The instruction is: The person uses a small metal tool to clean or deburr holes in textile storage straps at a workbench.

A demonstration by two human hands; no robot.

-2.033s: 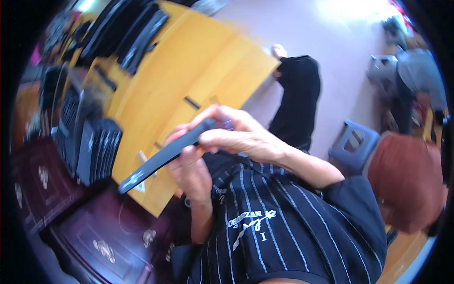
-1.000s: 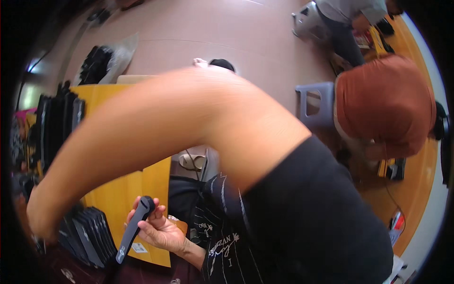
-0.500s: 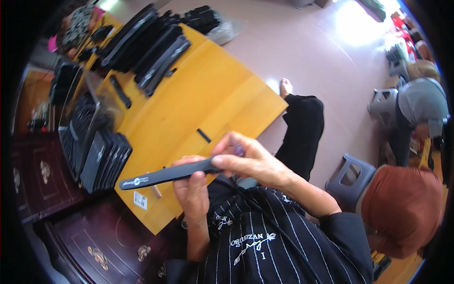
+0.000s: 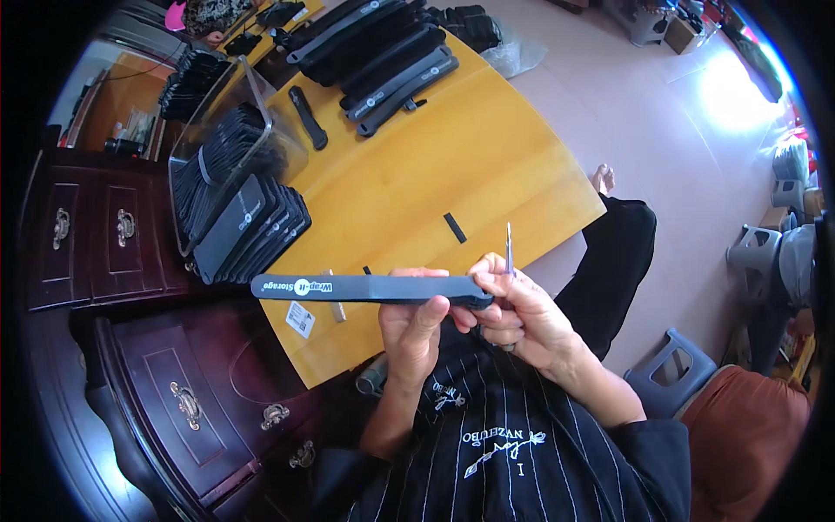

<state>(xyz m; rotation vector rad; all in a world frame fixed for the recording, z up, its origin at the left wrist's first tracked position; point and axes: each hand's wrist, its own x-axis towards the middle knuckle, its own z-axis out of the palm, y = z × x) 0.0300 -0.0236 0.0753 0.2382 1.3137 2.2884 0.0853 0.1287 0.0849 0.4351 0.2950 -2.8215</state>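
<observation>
A dark grey storage strap with pale print stretches sideways above the table's near edge. My left hand is closed on its middle, the thumb in front and the fingers behind. At the strap's right end, my right hand pinches the folded black tip. A slim, pointed metal tool, like thread snips, sticks up from the right fingers; its handle is hidden in the hand. Beyond the hands, a short black strip lies on the yellow table.
Stacked straps cover the table's far side, with one loose strap nearby. Left of them stands a clear bin of straps, beside another pile. A white label lies near the front. Dark wooden drawers adjoin at left.
The strap now lies more level, with its printed face more toward me. The metal tool's tip has come upright out of my right hand. My view has shifted left.
</observation>
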